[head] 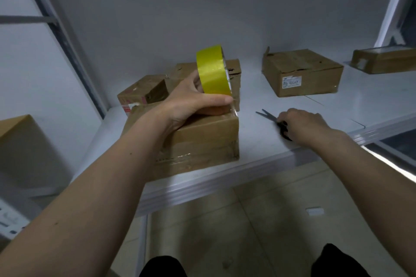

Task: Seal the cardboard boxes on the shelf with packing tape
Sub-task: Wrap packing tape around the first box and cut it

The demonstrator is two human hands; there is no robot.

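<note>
My left hand [191,99] grips a yellow roll of packing tape [212,73], held upright on top of the nearest cardboard box [202,141] at the shelf's front. A strip of clear tape runs from the roll down over the box's right top edge. My right hand [299,122] lies on the white shelf [258,157] to the right of that box, fingers curled round the black handles of a pair of scissors [273,120] whose blades point left and away.
Two more boxes [144,91] stand behind the near one. A closed box with a label [301,73] sits at the back right, another [382,59] at the far right. A large box [24,148] stands low on the left. Shelf uprights frame both sides.
</note>
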